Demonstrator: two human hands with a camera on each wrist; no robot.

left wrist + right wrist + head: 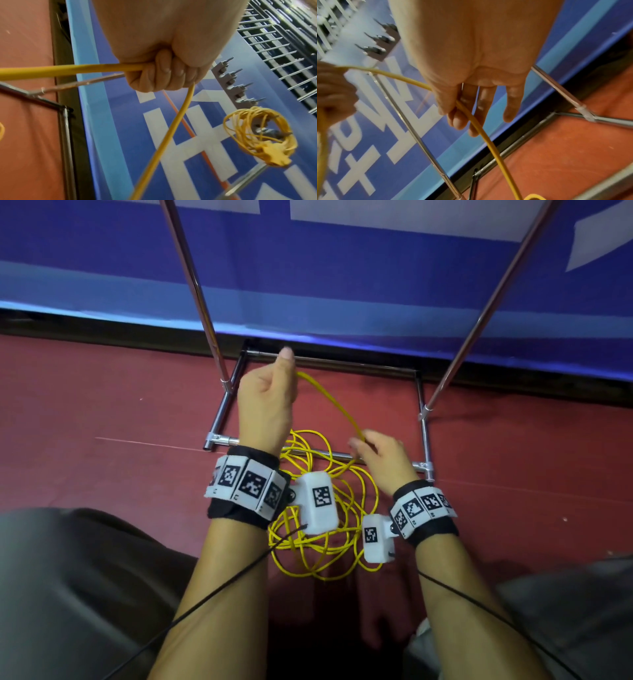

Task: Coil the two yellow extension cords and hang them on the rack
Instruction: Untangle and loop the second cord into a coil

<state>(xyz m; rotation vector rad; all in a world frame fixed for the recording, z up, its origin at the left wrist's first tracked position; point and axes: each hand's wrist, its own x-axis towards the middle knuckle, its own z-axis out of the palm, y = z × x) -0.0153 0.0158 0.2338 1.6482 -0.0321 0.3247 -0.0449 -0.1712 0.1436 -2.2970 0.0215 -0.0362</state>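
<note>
A loose yellow extension cord (308, 546) lies in a tangle on the red floor between my forearms. My left hand (267, 395) is raised in a fist around this cord (68, 70), fingers curled tight (163, 75). From there the cord arcs down to my right hand (380, 457), where the thumb pinches it against the index finger (458, 115); the other fingers are straight. Below the right hand the cord (489, 146) drops to the floor pile. A second yellow cord (257, 129) hangs coiled on a hook of the rack's grey hook strip (228, 86).
The rack's chrome base frame (424, 436) sits on the floor around the cord pile, with two slanted poles (191, 285) rising at left and right. A blue banner (342, 268) stands behind it. My knees in grey trousers (68, 577) flank the pile.
</note>
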